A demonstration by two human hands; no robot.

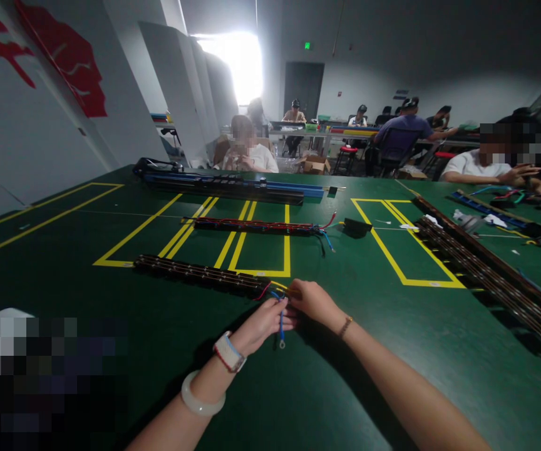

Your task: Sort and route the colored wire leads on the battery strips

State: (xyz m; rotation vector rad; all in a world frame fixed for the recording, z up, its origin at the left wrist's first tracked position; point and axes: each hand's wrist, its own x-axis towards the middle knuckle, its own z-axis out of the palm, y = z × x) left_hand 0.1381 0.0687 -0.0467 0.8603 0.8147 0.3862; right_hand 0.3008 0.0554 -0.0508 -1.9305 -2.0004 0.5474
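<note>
A long black strip with rows of thin bars (pixel 202 274) lies in front of me, wires leaving its right end. My left hand (pixel 263 322) is closed on a blue wire (pixel 281 326), whose metal ring end hangs below the fingers. Touching or very close to it on the right, my right hand (pixel 312 302) pinches the end of a yellow wire (pixel 278 285). A red wire (pixel 265 289) loops out beside the strip. The right fingertips are partly hidden, so the exact grip is hard to see.
Farther back lie another strip with red and blue wires (pixel 256 226), a black tab (pixel 355 228) and a bundle of long black and blue rails (pixel 233 185). More strips (pixel 496 282) run along the right. Yellow tape (pixel 287 241) marks the green table (pixel 345 376). People sit beyond it.
</note>
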